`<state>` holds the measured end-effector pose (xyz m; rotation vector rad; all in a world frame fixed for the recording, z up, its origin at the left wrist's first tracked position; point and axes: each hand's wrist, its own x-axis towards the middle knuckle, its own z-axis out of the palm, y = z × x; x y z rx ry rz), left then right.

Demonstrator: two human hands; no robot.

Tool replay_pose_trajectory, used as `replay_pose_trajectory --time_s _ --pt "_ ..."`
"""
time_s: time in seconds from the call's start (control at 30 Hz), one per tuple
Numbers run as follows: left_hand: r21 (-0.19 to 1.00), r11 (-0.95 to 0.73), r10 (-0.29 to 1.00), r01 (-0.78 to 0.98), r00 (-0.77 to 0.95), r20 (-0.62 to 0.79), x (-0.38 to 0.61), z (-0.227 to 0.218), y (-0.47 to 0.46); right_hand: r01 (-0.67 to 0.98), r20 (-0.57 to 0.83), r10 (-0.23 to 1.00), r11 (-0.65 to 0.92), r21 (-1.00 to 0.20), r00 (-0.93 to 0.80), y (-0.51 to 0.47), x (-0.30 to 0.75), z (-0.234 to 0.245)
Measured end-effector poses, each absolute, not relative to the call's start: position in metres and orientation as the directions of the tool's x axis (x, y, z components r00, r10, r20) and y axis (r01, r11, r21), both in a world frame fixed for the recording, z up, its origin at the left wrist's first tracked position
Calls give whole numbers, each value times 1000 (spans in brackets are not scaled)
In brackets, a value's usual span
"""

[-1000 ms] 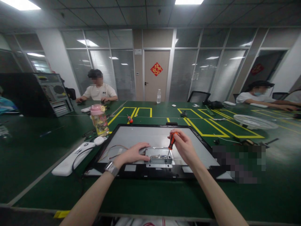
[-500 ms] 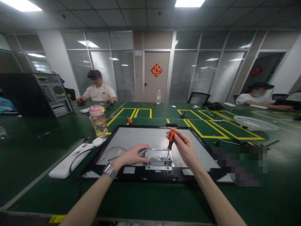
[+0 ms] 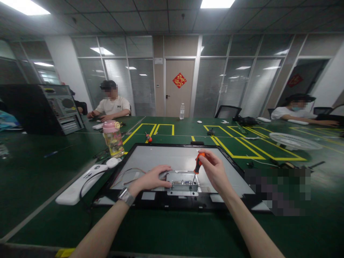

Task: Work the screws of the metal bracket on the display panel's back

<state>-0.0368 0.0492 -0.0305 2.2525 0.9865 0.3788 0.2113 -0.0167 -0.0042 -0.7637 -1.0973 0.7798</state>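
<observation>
Far left, a computer case stands on the tabletop. Nearer, a cable crosses a white bar beside the panel. A cup stands upright just off the panel's left side. Caution: a knock from the left arm could tip it; if its lid leaked, liquid could reach the panel.

Wires lie across the panel's left part. Caution: a sideways sweep of the left arm could snag them and strain their ends.

The left hand rests wide, thumb at the left end of the metal bracket, fingers spread near its upper left edge. The bracket sits at the panel's near edge, about midway along. Caution: if the thumb eases off, an unsecured bracket could shift.

The screwdriver leans slightly, its tip down at the bracket's right end. Whether the tip is seated in a screw cannot be told. Caution: a leaning blade under poor pressure could slip, chewing a screw head or scratching the panel; excess force could flex the panel.

The right hand holds the handle, fingers narrow around it. Farther right, a racket lies well apart.
</observation>
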Motion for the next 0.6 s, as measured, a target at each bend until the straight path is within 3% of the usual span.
replay_pose_trajectory --time_s 0.6 --pt "673 -500 739 544 674 3 -37 -32 50 -268 439 880 473 -839 180 -20 208 0"
